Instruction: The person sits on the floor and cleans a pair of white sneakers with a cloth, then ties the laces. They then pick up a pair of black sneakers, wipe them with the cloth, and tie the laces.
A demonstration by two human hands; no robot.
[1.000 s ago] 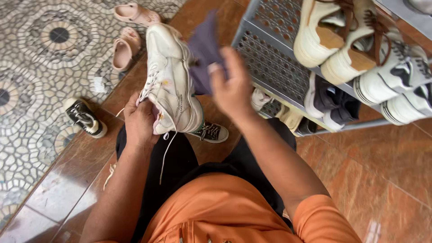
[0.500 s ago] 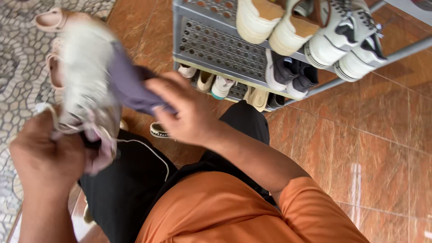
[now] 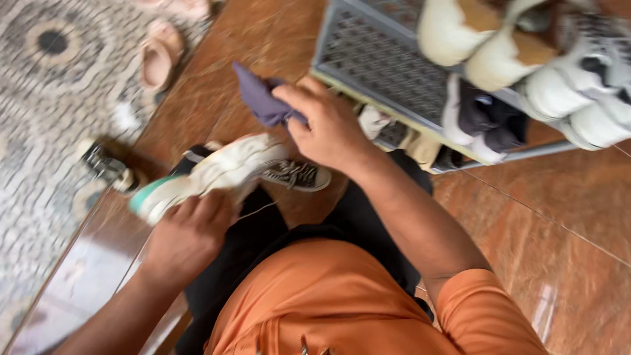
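The metal shoe rack (image 3: 388, 62) stands just beyond the right hand (image 3: 328, 128), 2 tiers of pale shoes on it. The white sneaker (image 3: 217, 172) lies below and left of that hand, long axis running left to right, its heel end clamped in the left hand (image 3: 190, 236). The right grip is closed on a purple cloth (image 3: 259, 98), probably just clear of the sneaker. Half a second ago the sneaker stood upright against the cloth; now it lies tipped flat.

Motion blur softens the white sneaker (image 3: 210, 174) and shoe rack (image 3: 388, 66), whose upper shoes are cut by the top edge; the left hand (image 3: 187, 236) hides the sneaker's heel.
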